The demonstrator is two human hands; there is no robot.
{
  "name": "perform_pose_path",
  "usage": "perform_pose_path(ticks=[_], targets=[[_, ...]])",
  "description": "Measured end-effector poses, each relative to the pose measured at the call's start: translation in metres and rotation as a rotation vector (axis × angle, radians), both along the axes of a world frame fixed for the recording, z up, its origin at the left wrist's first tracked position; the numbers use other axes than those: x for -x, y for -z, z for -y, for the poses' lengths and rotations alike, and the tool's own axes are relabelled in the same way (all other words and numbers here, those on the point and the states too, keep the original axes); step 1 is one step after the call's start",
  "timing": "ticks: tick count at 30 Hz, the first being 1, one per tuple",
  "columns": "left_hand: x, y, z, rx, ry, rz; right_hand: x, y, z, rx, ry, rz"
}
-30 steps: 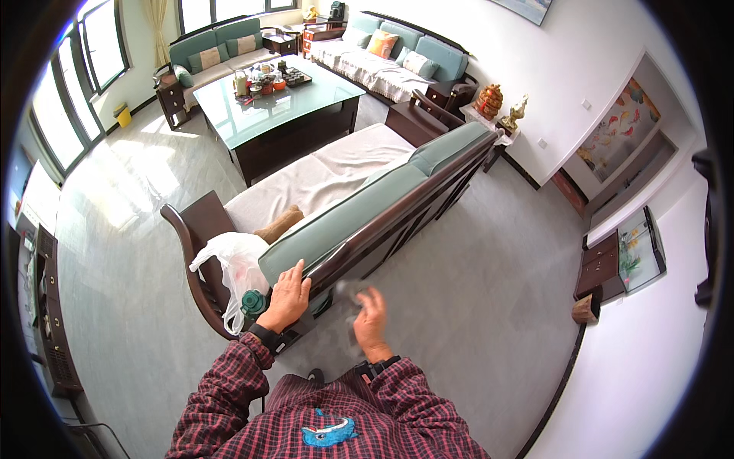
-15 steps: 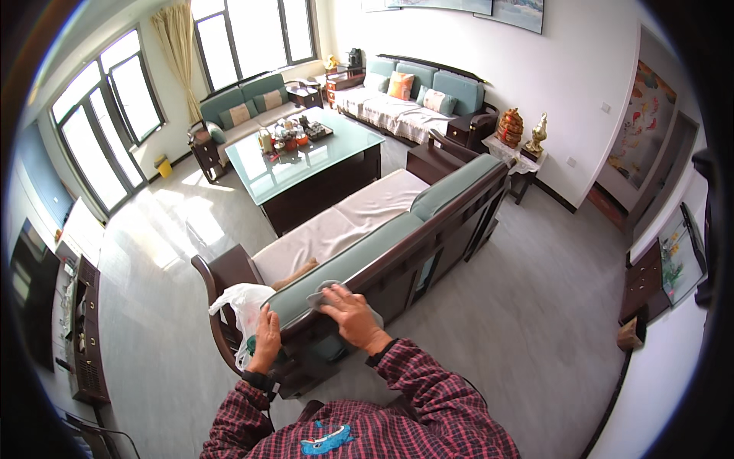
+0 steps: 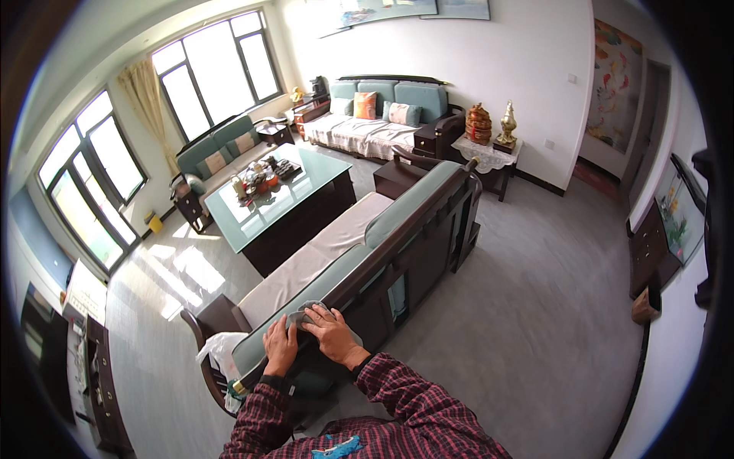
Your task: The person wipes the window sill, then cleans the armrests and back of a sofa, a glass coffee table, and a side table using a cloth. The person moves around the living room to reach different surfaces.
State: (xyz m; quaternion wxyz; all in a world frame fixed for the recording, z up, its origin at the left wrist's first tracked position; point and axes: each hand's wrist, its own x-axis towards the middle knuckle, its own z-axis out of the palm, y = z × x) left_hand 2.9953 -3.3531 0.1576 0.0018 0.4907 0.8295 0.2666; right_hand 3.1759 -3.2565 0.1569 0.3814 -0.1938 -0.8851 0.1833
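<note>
My right hand [image 3: 327, 336] presses a grey cloth [image 3: 306, 314] onto the dark wooden top rail [image 3: 401, 242] of the nearest sofa's back, fingers bent over it. Just left of it, my left hand [image 3: 281, 344] rests at the rail with fingers extended, close to or touching the cloth. Behind the rail lie green back cushions [image 3: 392, 210] and a pale seat cover [image 3: 335, 233]. A white plastic bag [image 3: 219, 346] is at the sofa's near left end.
A glass-topped coffee table [image 3: 271, 214] with a tea set stands beyond the sofa, with two more sofas [image 3: 375, 134] behind. A side table [image 3: 511, 157] holds ornaments. A cabinet [image 3: 98, 359] is at left; a fish tank [image 3: 680, 210] at right.
My right hand has risen with the cloth from beside the sofa onto its top rail and moved toward my left hand. The view has tilted up toward the room.
</note>
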Motion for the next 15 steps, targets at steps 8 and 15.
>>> perform_pose_path(ticks=[8, 15], targets=[[-0.012, -0.006, -0.001, -0.024, 0.031, -0.163, -0.057, -0.001, -0.129, -0.012, 0.282, -0.051], [-0.016, -0.016, -0.005, 0.004, -0.01, -0.094, -0.082, -0.005, -0.213, -0.064, 0.421, 0.02]])
